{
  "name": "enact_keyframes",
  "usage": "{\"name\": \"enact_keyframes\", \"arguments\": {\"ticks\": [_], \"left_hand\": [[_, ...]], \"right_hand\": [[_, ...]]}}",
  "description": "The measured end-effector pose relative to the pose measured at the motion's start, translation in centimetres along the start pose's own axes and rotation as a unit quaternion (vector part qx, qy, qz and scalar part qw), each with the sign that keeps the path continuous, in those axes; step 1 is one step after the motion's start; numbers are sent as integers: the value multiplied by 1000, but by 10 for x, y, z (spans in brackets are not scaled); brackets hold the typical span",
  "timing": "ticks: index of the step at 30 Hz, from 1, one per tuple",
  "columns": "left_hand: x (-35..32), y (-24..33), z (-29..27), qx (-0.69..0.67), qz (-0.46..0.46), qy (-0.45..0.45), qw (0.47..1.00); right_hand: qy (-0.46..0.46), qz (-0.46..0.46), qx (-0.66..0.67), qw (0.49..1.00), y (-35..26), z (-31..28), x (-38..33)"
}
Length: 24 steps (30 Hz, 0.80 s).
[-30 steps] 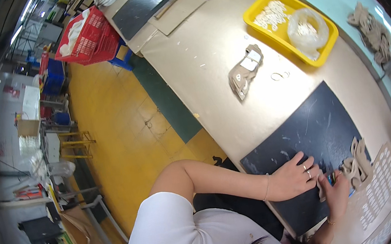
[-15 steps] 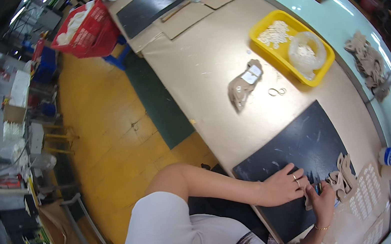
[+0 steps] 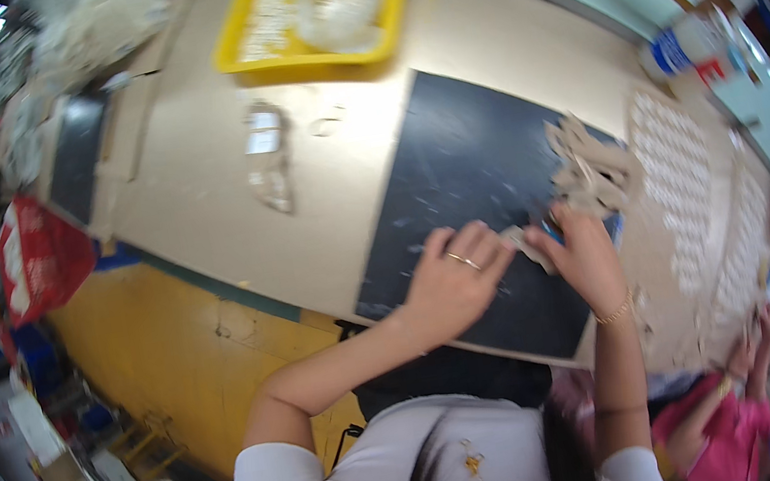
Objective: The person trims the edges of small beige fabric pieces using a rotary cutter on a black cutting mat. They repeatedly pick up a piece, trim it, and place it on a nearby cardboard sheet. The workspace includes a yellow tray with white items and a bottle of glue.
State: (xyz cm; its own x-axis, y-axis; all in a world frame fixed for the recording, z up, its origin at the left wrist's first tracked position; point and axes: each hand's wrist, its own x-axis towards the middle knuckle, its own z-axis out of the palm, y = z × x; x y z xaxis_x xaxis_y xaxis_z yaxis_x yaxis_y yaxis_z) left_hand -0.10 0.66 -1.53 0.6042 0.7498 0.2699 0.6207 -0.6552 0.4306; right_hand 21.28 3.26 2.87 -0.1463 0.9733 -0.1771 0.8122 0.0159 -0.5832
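head view, right of centre: left hand point(image 3: 462, 274) and right hand point(image 3: 582, 256) come together over a black board point(image 3: 454, 170). between them, over the board's lower right part, a small beige piece point(image 3: 530, 248), cloth by the look of it. left fingers bent, tips at the piece's left end; pinching or only steadying, i cannot tell for blur. right thumb and forefinger drawn in around a small blue thing point(image 3: 552, 231), seemingly held; thumb tip at the piece's right side.

just above the right hand, a beige pile point(image 3: 593, 165). frame right, a sheet with rows of white bits point(image 3: 671, 188). upper centre, a yellow tray point(image 3: 309, 62); left of the board, a beige bundle point(image 3: 269, 163) with a white label.

step in hand, as i read it: close two-handed work on that one piece. next move, i judge, calls for a steady left hand and room for the right, clear of the pile.
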Motion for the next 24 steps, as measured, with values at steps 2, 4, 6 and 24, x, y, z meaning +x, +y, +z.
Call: {"name": "enact_keyframes", "arguments": {"ticks": [2, 4, 6, 24], "left_hand": [[-2, 4, -6, 10, -14, -21, 1000], [-6, 1, -6, 40, -3, -17, 999], [-11, 0, -2, 27, -6, -15, 1000], [-3, -1, -3, 25, -10, -7, 1000]], "right_hand": [[151, -42, 33, 987, -11, -1, -7], [137, -95, -3, 986, -13, -6, -23], [130, -155, -46, 978, -12, -3, -33], [70, -221, -168, 958, 12, 32, -43]]}}
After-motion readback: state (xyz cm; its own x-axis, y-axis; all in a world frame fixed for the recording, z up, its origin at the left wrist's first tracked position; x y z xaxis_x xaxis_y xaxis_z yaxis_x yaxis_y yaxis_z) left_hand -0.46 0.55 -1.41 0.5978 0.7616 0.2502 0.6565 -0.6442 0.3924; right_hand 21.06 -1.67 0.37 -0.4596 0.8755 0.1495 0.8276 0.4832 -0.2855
